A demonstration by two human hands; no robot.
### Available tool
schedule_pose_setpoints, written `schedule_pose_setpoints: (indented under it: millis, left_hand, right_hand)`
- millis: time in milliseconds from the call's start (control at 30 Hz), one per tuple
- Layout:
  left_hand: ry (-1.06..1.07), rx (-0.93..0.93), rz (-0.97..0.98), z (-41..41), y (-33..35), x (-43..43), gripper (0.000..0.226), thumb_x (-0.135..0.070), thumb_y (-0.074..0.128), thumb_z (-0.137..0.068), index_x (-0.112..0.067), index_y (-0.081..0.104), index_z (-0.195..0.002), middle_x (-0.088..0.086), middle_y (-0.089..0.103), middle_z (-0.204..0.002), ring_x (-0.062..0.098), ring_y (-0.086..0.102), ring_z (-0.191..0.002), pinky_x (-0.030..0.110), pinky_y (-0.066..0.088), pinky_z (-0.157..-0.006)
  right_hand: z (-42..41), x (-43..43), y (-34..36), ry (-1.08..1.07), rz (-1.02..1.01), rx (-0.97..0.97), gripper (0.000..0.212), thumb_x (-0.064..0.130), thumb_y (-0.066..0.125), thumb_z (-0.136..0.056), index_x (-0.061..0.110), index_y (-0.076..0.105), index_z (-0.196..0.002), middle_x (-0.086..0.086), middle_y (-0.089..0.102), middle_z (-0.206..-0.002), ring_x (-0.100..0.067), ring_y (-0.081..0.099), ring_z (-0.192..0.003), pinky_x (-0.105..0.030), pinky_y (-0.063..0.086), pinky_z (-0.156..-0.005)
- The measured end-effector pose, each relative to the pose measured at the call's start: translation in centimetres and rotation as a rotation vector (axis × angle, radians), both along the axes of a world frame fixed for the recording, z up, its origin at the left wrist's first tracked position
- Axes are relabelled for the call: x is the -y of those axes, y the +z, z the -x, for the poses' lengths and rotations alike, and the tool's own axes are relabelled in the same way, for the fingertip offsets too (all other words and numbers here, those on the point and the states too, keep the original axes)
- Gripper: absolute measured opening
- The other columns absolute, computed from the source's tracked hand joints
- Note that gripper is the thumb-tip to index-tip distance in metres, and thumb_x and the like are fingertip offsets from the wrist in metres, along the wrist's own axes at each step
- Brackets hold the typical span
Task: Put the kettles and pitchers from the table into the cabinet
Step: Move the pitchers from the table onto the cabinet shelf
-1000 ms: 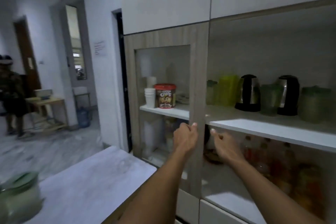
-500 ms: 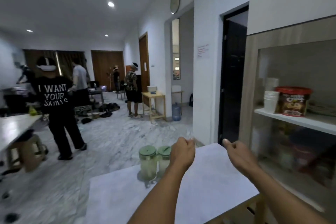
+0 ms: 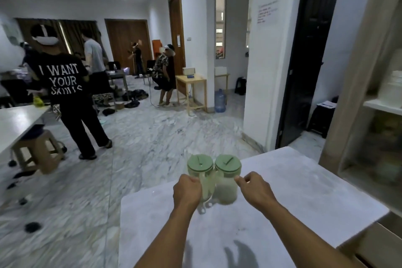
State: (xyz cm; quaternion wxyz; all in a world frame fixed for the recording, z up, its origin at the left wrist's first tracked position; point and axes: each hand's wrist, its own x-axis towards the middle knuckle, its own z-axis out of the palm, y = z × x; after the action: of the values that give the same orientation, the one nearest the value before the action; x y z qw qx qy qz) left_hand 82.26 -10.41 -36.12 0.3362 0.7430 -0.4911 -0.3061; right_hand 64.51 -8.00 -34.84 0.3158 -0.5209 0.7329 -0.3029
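Observation:
Two translucent pitchers with green lids stand side by side at the far left corner of the white table (image 3: 289, 206). My left hand (image 3: 187, 191) is curled into a fist right in front of the left pitcher (image 3: 200, 164), hiding its lower body. A clear handle shows between the two pitchers, just right of that hand. My right hand (image 3: 255, 189) is curled too, with its thumb and fingertip at the side of the right pitcher (image 3: 227, 180). Neither hand plainly holds a pitcher. The wooden cabinet (image 3: 348, 93) stands at the right edge, its shelf only partly in view.
Several people stand on the marble floor to the left and beyond; the nearest wears a black printed shirt (image 3: 62, 80). A second white table (image 3: 15, 122) with a wooden stool (image 3: 37, 152) sits at far left. A dark doorway (image 3: 309, 61) opens beside the cabinet.
My view has swung left from the cabinet to the table. Both hands left the cabinet door and moved forward to the two pitchers.

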Motion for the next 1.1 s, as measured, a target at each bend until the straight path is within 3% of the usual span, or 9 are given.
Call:
schedule_pose_setpoints:
  millis: [233, 367, 533, 633, 700, 767, 833, 933, 1100]
  left_hand:
    - [0.069, -0.177, -0.175, 1.4, -6.2, 8.4, 0.031, -0.027, 0.048, -0.095, -0.006, 0.065, -0.109, 0.012, 0.066, -0.110, 0.032, 0.060, -0.104, 0.034, 0.050, -0.088]
    - [0.037, -0.354, -0.210, 1.8, -9.0, 11.3, 0.024, -0.045, 0.056, -0.090, -0.025, 0.066, -0.083, 0.007, 0.068, -0.106, 0.031, 0.063, -0.102, 0.047, 0.051, -0.095]
    - [0.036, -0.419, -0.202, 2.3, -9.8, 12.8, 0.030, -0.042, 0.060, -0.088, -0.018, 0.069, -0.072, 0.001, 0.065, -0.072, 0.020, 0.056, -0.069, 0.032, 0.042, -0.070]
    - [-0.005, -0.408, -0.191, 2.3, -9.4, 13.4, 0.030, -0.036, 0.060, -0.089, -0.015, 0.066, -0.068, 0.003, 0.061, -0.065, 0.022, 0.054, -0.062, 0.034, 0.040, -0.067]
    - [-0.023, -0.396, -0.174, 2.2, -9.2, 13.6, 0.031, -0.037, 0.059, -0.083, -0.008, 0.069, -0.076, 0.014, 0.070, -0.076, 0.034, 0.066, -0.073, 0.041, 0.048, -0.068]
    - [-0.043, -0.388, -0.173, 2.0, -8.6, 13.5, 0.035, -0.036, 0.059, -0.081, -0.004, 0.071, -0.086, 0.019, 0.074, -0.091, 0.038, 0.069, -0.088, 0.048, 0.055, -0.078]
    - [-0.088, -0.390, -0.163, 2.0, -7.4, 12.9, 0.037, -0.034, 0.059, -0.084, 0.001, 0.070, -0.088, 0.023, 0.072, -0.095, 0.036, 0.068, -0.082, 0.041, 0.051, -0.074]
    - [-0.180, -0.406, -0.133, 3.0, -4.4, 11.6, 0.028, -0.028, 0.057, -0.087, -0.004, 0.070, -0.081, 0.019, 0.071, -0.087, 0.029, 0.062, -0.075, 0.039, 0.049, -0.071]
    - [-0.436, -0.421, -0.080, 8.1, 1.4, 6.7, 0.020, -0.027, 0.059, -0.070, -0.011, 0.070, -0.065, 0.019, 0.074, -0.086, 0.033, 0.067, -0.079, 0.036, 0.044, -0.067]
  right_hand:
    - [-1.9, 10.2, -6.5, -0.085, -0.331, 0.516, 0.018, 0.038, 0.052, -0.097, 0.023, 0.057, -0.089, -0.009, 0.058, -0.090, -0.024, 0.059, -0.076, -0.033, 0.048, -0.064]
    - [-3.2, 13.4, -9.6, -0.069, -0.437, 0.688, 0.030, 0.048, 0.053, -0.095, 0.019, 0.063, -0.095, -0.002, 0.044, -0.061, -0.015, 0.041, -0.049, -0.025, 0.038, -0.050]
    - [-4.0, 15.3, -10.5, -0.141, -0.399, 0.901, 0.025, 0.044, 0.061, -0.093, 0.020, 0.065, -0.096, 0.002, 0.035, -0.051, -0.010, 0.031, -0.040, -0.022, 0.026, -0.043]
    - [-3.5, 15.3, -9.7, -0.172, -0.298, 0.901, 0.019, 0.036, 0.065, -0.093, 0.018, 0.070, -0.090, 0.007, 0.050, -0.044, -0.006, 0.040, -0.033, -0.023, 0.033, -0.041]
    - [-3.1, 15.1, -9.0, -0.214, -0.229, 0.873, 0.020, 0.032, 0.067, -0.092, 0.014, 0.073, -0.087, 0.007, 0.055, -0.044, -0.007, 0.044, -0.033, -0.023, 0.035, -0.044]
    - [-2.7, 14.3, -8.1, -0.273, -0.191, 0.863, 0.024, 0.033, 0.068, -0.090, 0.011, 0.074, -0.085, 0.000, 0.059, -0.053, -0.014, 0.048, -0.044, -0.025, 0.037, -0.048]
    - [-2.1, 12.9, -7.0, -0.321, -0.154, 0.860, 0.026, 0.034, 0.066, -0.089, 0.010, 0.072, -0.083, -0.008, 0.058, -0.066, -0.021, 0.049, -0.058, -0.028, 0.040, -0.053]
    - [-0.6, 9.5, -4.5, -0.377, -0.074, 0.805, 0.022, 0.029, 0.063, -0.092, 0.012, 0.068, -0.080, -0.009, 0.061, -0.076, -0.023, 0.054, -0.068, -0.031, 0.044, -0.061]
    - [3.4, 0.5, 0.8, -0.518, 0.133, 0.692, 0.016, 0.017, 0.057, -0.092, 0.013, 0.062, -0.077, -0.008, 0.063, -0.080, -0.022, 0.057, -0.070, -0.031, 0.045, -0.064]
